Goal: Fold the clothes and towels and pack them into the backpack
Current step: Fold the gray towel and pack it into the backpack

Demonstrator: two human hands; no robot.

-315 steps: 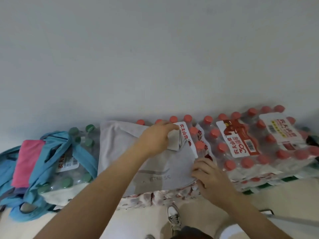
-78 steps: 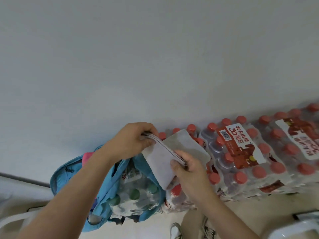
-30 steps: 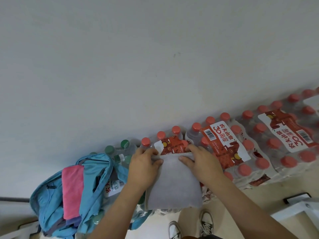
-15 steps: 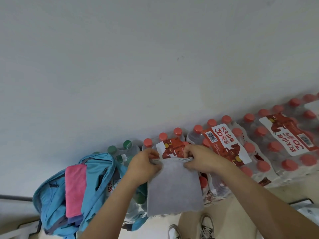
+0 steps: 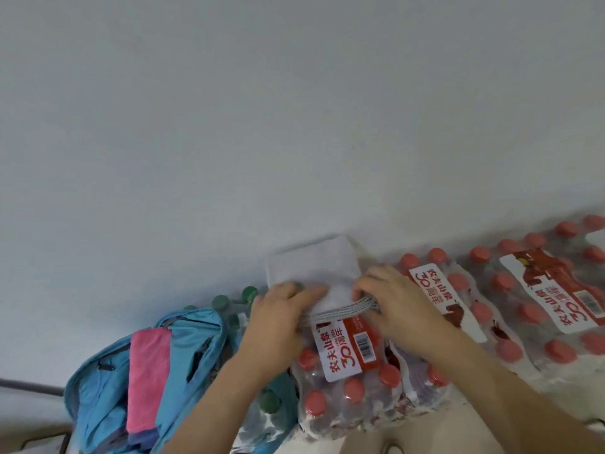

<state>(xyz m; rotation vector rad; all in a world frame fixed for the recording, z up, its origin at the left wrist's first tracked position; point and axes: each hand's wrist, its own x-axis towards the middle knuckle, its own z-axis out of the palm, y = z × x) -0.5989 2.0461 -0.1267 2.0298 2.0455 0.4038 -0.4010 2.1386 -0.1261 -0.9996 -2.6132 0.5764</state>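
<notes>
A folded grey towel [image 5: 311,267] with a striped edge lies on top of the shrink-wrapped water bottles, its far end up against the wall. My left hand [image 5: 281,312] holds the towel's near left edge, fingers laid over the cloth. My right hand [image 5: 396,303] pinches the striped edge on the right. The blue backpack [image 5: 193,348] sits open at the left on green-capped bottles, with a pink towel [image 5: 149,378] draped in its mouth.
Packs of red-capped water bottles [image 5: 353,381] run along the grey wall [image 5: 294,109] from the middle to the right edge. Green-capped bottles [image 5: 248,294] stand behind the backpack. A strip of pale floor [image 5: 366,444] shows at the bottom.
The grey towel hung down toward me from both hands half a second ago. Now it is flipped away, lying toward the wall. Both hands have kept hold of its striped edge.
</notes>
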